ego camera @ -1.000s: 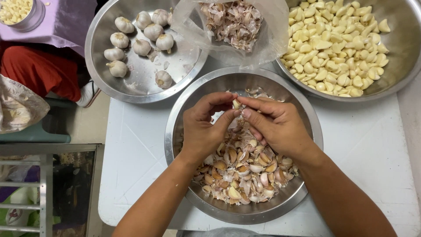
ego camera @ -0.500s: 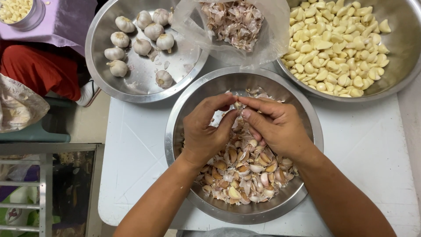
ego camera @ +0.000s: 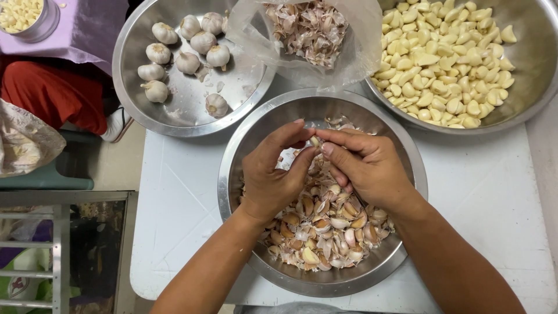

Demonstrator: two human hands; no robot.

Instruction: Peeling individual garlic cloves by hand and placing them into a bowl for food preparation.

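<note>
Both hands, left hand (ego camera: 273, 174) and right hand (ego camera: 366, 166), pinch one small pale garlic clove (ego camera: 314, 141) in a narrow grip above the near round steel bowl (ego camera: 232, 174) on the white counter (ego camera: 180, 192); peeling seems best done over it, so skins fall inside.

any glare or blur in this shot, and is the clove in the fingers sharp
Head view: even, soft overhead light with weak shadows; mild glare on the rim of the middle steel bowl and inside the whole-garlic bowl. The left hand and right hand look sharp, no motion blur. The garlic clove pinched between them is small and mostly hidden.
</note>
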